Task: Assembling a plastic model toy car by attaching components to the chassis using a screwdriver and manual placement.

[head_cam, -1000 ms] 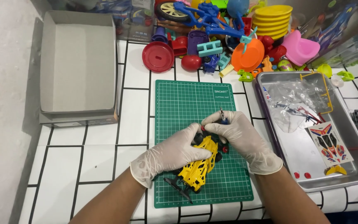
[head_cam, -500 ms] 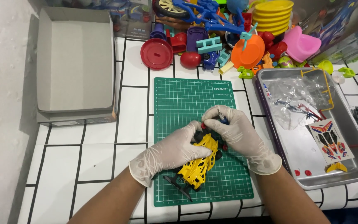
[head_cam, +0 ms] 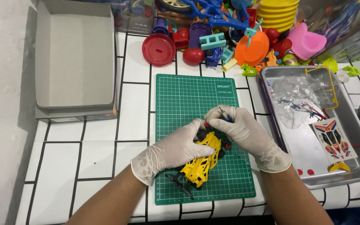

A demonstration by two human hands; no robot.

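A yellow toy car chassis with black parts lies on the green cutting mat. My left hand, in a white glove, grips the chassis from its left side. My right hand, also gloved, holds a small screwdriver with its tip down at the front end of the car. A small red part sits on the mat just right of the chassis.
An open grey cardboard box stands at the back left. A heap of coloured plastic toys lies behind the mat. A metal tray on the right holds plastic bags, a sticker sheet and small parts.
Both hands stay on the yellow chassis. The right hand has shifted slightly over the car's front end with the screwdriver.
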